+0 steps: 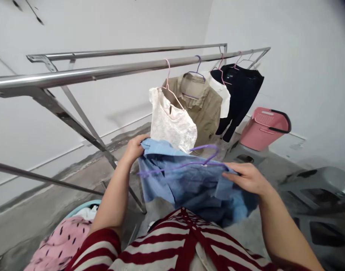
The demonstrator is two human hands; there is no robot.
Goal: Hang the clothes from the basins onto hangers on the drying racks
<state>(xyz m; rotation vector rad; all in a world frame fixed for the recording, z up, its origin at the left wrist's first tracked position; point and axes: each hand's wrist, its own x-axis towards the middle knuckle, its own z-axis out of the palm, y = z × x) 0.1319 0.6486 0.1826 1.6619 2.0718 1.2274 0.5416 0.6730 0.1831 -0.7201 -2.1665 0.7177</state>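
Observation:
A light blue denim-like shirt (197,184) is stretched between my two hands in front of my body. My left hand (135,149) is closed on the garment's left upper edge. At the other side, my right hand (247,177) pinches the shirt where the right end of a purple hanger (183,165) goes into it. That hanger lies across the top of the cloth, its hook up and its left end free outside the fabric. Just beyond the shirt, a white lace top (172,122) hangs on a pink hanger (168,75).
A metal clothes rack (118,69) crosses ahead, also bearing a khaki shirt (208,107), a white garment (225,99) and dark trousers (242,90). A pink basket (253,131) stands at right beside grey stools (319,188). Lower left, pink spotted cloth (66,237) fills a basin (76,209).

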